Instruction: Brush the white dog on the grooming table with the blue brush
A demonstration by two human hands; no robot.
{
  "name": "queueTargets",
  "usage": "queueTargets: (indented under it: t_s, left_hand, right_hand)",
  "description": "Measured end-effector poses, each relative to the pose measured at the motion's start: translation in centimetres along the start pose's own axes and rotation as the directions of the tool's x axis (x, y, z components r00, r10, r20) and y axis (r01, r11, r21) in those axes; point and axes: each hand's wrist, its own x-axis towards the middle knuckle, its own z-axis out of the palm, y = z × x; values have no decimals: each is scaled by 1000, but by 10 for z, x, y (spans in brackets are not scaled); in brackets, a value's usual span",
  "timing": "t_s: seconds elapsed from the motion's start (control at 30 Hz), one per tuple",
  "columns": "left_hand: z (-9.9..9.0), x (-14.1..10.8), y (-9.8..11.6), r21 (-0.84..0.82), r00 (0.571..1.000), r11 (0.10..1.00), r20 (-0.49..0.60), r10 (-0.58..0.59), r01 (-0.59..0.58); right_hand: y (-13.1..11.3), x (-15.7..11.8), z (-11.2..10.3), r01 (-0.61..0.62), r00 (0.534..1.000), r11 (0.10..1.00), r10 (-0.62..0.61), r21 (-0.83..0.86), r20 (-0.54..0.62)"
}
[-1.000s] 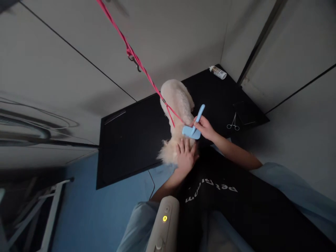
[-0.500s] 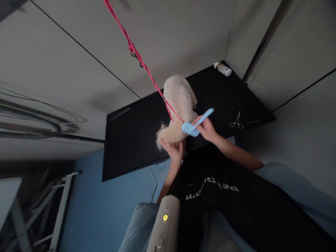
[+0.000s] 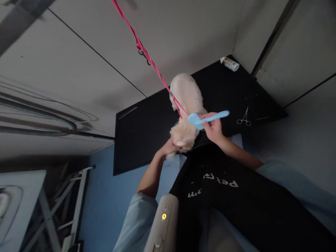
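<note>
A small cream-coloured dog (image 3: pixel 186 92) is on the black table, its fluffy head toward me and its body trimmed short. My left hand (image 3: pixel 170 146) grips the dog at the muzzle or chin; the fingertips are partly hidden under the fur. In my right hand (image 3: pixel 214 130) is a light blue pet brush (image 3: pixel 196 120), held closed-fingered around its handle. The brush head lies against the side of the dog's head and neck, its bristles out of sight. A pink leash (image 3: pixel 154 66) runs from above down to a loop around the dog's neck.
The black grooming table (image 3: pixel 141 140) stands against a grey wall. Scissor-handled forceps (image 3: pixel 244 118) and a white bottle (image 3: pixel 230 64) lie on its right part. A metal hook hangs on the leash. White folding frames (image 3: pixel 78 206) stand at lower left.
My left hand has moved from on top of the dog's head to its muzzle side, and the head has turned toward me. The brush has swung to a flatter angle.
</note>
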Motion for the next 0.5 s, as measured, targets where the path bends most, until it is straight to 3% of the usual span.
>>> queueTargets:
  t_s: [0.1,0.13,0.23,0.27,0.37,0.4,0.5]
  left_hand:
    - [-5,6,-11,-36,991,992,65,-116,119]
    - [-5,7,-14,-46,989,990,75,-131,135]
    - [-4,9,-20,-90,986,984,82,-146,153]
    - [-3,9,-21,-115,985,981,94,-146,156]
    - [-1,8,-21,-198,980,969,161,-116,147]
    - [0,8,-20,-226,978,964,184,-98,139]
    - [5,6,-16,-286,974,952,223,-47,111]
  right_hand:
    - [2,-17,-1,-29,978,1000,31,-13,205]
    - [4,-23,-1,-51,980,999,53,-17,193]
    - [8,-35,0,-50,999,999,50,1,-6]
    - [9,-38,1,-49,999,999,49,5,-1]
    - [10,-44,4,-127,973,992,130,-28,191]
    - [10,-44,6,-158,965,986,164,-46,204]
    - [6,-43,8,-141,989,989,142,-44,40]
